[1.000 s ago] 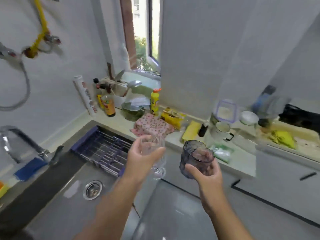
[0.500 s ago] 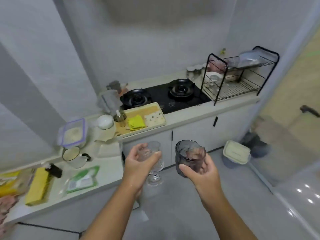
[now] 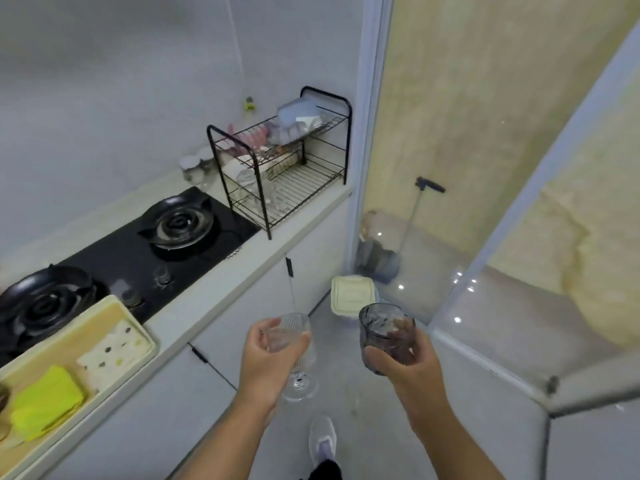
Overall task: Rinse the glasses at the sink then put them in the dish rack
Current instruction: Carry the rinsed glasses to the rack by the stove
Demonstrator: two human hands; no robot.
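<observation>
Dish rack [image 3: 277, 168] nearer; its contents blurred.

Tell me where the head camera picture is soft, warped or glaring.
Head view: the whole frame is slightly soft, with the dish rack contents smeared; wide-angle bending bows the counter edge and door frame; small bright glints dot the glossy floor; the left hand and right hand with their glasses are the sharpest parts; lighting is flat, without hard shadows.

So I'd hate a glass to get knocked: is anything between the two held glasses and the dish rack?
Nothing visible blocks the way. The clear stemmed glass and dark tumbler are held over open floor; the dish rack stands on the counter's far end, its lower shelf partly free.
</observation>
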